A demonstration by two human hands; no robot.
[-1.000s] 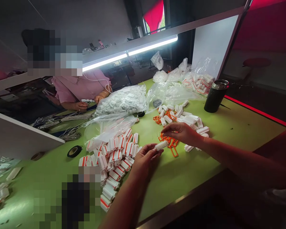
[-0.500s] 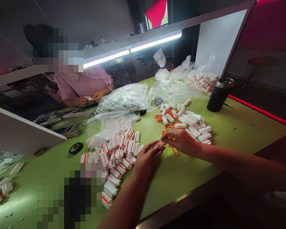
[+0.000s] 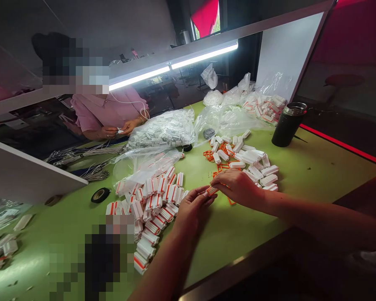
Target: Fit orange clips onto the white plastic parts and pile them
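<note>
In the head view, we see the left hand [image 3: 191, 205] pinching one small white plastic connector with orange face [image 3: 212, 191], above the green tabletop [image 3: 228, 238]. The right hand [image 3: 238, 186] covers its far end, so we cannot tell how these fingers grip. Thin orange plastic frames [image 3: 209, 156] are partly hidden behind this hand; a crumpled clear plastic bag [image 3: 138, 161] partly veils the white-and-orange connector pile [image 3: 152, 205].

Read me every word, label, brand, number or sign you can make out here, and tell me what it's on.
No text can be read in this view.
Black bottle: no legible lettering.
Held white connector: any marking is too small to read.
Bag of white parts: too blurred to read.
Black tape roll: nothing legible.
</note>
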